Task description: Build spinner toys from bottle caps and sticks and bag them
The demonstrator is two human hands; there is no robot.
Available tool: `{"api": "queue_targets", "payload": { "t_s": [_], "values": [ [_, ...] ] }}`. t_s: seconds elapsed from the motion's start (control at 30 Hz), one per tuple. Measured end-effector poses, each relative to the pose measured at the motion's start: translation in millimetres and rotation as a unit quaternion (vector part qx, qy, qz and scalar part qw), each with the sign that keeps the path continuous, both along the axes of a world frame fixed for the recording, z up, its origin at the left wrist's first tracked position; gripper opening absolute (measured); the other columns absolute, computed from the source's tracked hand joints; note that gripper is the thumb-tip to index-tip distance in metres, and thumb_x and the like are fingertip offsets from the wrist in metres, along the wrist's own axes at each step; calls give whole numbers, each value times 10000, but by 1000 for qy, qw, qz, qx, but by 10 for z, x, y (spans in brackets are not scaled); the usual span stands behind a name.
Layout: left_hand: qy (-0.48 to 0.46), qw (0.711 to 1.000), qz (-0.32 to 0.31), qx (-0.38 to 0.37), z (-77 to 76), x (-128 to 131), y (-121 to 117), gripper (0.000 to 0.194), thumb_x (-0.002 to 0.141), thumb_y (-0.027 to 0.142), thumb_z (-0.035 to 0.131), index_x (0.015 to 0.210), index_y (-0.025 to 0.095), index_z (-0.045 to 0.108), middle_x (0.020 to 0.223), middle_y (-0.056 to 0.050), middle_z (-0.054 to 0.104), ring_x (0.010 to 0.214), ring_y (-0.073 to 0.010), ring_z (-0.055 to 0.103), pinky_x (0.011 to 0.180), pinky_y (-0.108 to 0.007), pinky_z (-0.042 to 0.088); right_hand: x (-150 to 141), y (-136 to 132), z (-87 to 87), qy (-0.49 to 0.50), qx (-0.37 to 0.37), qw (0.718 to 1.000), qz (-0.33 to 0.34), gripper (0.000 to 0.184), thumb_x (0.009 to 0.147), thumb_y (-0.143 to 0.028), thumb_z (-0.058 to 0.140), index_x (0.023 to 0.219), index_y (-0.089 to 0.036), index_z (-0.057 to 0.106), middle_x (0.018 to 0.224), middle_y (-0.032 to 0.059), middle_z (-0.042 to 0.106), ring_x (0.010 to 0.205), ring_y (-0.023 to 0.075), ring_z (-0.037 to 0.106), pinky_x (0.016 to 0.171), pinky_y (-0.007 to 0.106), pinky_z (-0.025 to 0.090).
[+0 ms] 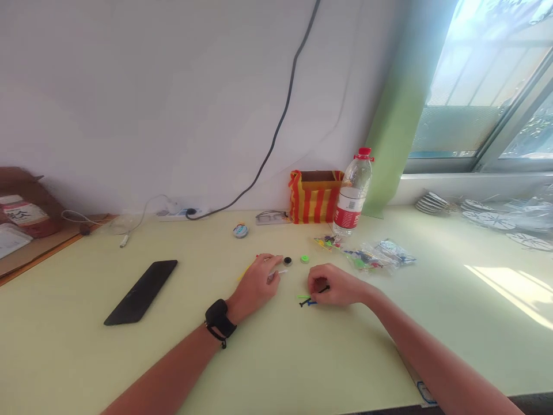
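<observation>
My left hand rests on the table with its fingers apart, its index fingertip beside a small round black piece. A white bit shows by its thumb, and a yellow bit is partly hidden behind the hand. My right hand is curled in a pinch low over the table, with a short black plastic stick at its fingers. Just under those fingertips lie a green stick, another black stick and a blue stick. A round green piece sits between the hands, farther back.
Clear bags of colourful small parts lie behind my right hand. A plastic bottle stands beside a striped bag against the wall. At left is a black phone-like slab; a round tin sits at the back.
</observation>
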State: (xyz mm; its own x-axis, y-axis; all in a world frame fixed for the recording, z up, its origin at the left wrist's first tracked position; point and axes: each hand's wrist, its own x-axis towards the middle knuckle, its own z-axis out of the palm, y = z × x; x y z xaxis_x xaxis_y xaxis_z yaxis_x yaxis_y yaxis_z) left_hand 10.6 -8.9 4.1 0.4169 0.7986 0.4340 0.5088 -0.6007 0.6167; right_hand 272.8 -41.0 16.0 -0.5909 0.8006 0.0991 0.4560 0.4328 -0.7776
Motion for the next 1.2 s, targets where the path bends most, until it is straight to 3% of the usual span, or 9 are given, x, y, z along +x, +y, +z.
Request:
{"api": "queue_targets", "payload": {
  "t_s": [0.23, 0.37, 0.57, 0.63, 0.77, 0.83, 0.97, 1.1, 1.2],
  "values": [
    [21, 996, 27, 78, -75, -60, 124, 608, 870, -13, 361, 1367, 224, 620, 1327, -104, 642, 1319, -267, 523, 1154, -513, 432, -13, 4, -13, -21, -1, 1000, -12, 104, 736, -105, 650, 741, -209, 649, 746, 2, 664, 628, 144, 564, 568, 255, 450],
    [35, 998, 24, 52, -113, -12, 88, 541, 938, 51, 371, 1408, 214, 583, 1454, -110, 570, 1409, -255, 475, 1209, -483, 375, -20, 3, 12, -24, 3, 999, -22, 102, 761, -105, 625, 749, -207, 621, 725, -5, 638, 620, 139, 544, 557, 247, 428],
    [56, 998, -36, -5, -146, 110, -59, 542, 989, 174, 433, 1528, 234, 455, 1584, -95, 469, 1488, -257, 396, 1247, -483, 310, -25, 14, 5, -17, 28, 999, -23, 81, 812, -124, 598, 816, -202, 617, 781, 5, 628, 656, 142, 537, 582, 249, 434],
    [59, 997, -34, -25, -175, 123, -80, 571, 994, 205, 457, 1562, 226, 403, 1644, -109, 371, 1527, -274, 329, 1257, -496, 279, -9, 18, 19, -17, 23, 1000, -11, 90, 803, -119, 606, 825, -204, 627, 795, 7, 639, 673, 144, 543, 601, 252, 445],
    [83, 995, 7, -47, -222, 94, -44, 651, 990, 303, 527, 1604, 227, 325, 1727, -106, 64, 1587, -348, 49, 1259, -579, 193, 99, 24, 104, -16, 14, 1000, 5, 90, 809, -136, 620, 828, -209, 669, 799, 8, 655, 677, 148, 535, 623, 263, 452],
    [101, 993, 16, -51, -222, 67, -6, 706, 980, 348, 558, 1620, 226, 286, 1727, -104, 26, 1581, -364, -30, 1259, -600, 155, 181, 30, 147, -30, -4, 999, 25, 34, 824, -212, 673, 827, -212, 708, 806, 12, 659, 682, 151, 541, 622, 266, 453],
    [138, 989, 5, -57, -181, 34, 28, 693, 989, 382, 539, 1616, 215, 294, 1710, -111, 188, 1587, -344, 62, 1271, -567, 163, 313, 59, 163, -83, -49, 993, 71, 143, 770, -333, 784, 859, -221, 795, 841, 20, 657, 710, 154, 564, 618, 257, 447],
    [128, 991, 13, -28, -130, 49, -1, 523, 974, 350, 555, 1481, 234, 501, 1536, -102, 513, 1484, -307, 390, 1230, -487, 327, 328, 96, 119, -113, -80, 988, 66, 148, 764, -321, 783, 851, -205, 810, 858, 26, 647, 708, 141, 561, 611, 243, 432],
    [107, 994, 34, 15, -132, 57, 11, 496, 950, 296, 577, 1440, 234, 530, 1518, -98, 510, 1434, -284, 444, 1208, -453, 368, 292, 106, 95, -103, -69, 991, 53, 151, 763, -314, 780, 861, -198, 782, 871, 25, 660, 720, 143, 567, 631, 243, 436]
  ]
}}
